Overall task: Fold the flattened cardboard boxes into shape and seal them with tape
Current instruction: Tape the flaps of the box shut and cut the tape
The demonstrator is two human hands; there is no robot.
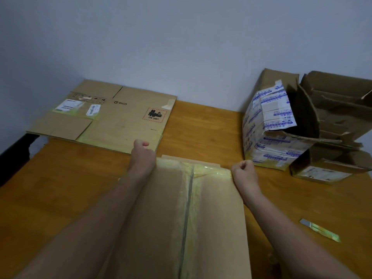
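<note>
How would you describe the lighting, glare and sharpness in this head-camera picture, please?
Head view: dim, even light, soft shadows; yellowish glare on the clear tape across the brown cardboard box; wide-angle stretch at the edges; the small grey blade looks soft.

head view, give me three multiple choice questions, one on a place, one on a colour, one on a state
1. Where does the flattened pico box lie?
A) on the far left of the table
B) on the floor
C) leaning on the wall

2. What colour is the tape on the seam of the near box?
A) blue
B) yellowish
C) red

3. How are the top flaps of the printed box?
A) taped shut
B) cut off
C) open

Answers: 1 A, it lies flat at the table's far left; 2 B, a yellowish strip runs along the seam; 3 C, the flaps stand apart over a dark inside.
</note>
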